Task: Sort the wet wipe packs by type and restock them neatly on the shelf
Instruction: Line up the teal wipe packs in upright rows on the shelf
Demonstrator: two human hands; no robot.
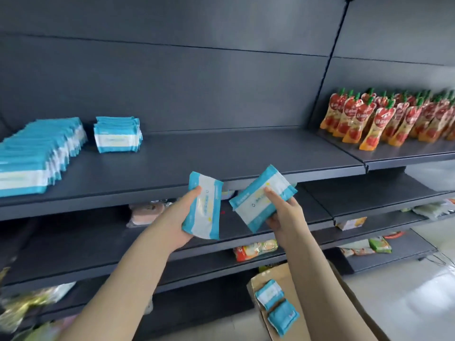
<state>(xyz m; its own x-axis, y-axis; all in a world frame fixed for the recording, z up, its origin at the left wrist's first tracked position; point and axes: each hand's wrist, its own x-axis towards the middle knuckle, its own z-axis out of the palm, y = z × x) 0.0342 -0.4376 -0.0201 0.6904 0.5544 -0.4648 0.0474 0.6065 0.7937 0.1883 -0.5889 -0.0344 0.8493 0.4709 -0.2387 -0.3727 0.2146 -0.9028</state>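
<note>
My left hand [183,219] grips one blue-and-white wet wipe pack [204,205] in front of the shelf's front edge. My right hand [283,212] holds a small stack of the same packs [262,198], tilted, just to the right. On the dark shelf [221,153] a long row of wipe packs [39,153] stands at the far left. A shorter row [118,135] stands beside it, further back. Two more packs [277,307] lie in a cardboard box [344,301] on the floor at the lower right.
Red and orange spouted pouches [391,119] fill the neighbouring shelf section at the right. Lower shelves hold scattered snack packets [256,249] and a pink pack [145,212]. Shiny bags [27,308] sit at the lower left.
</note>
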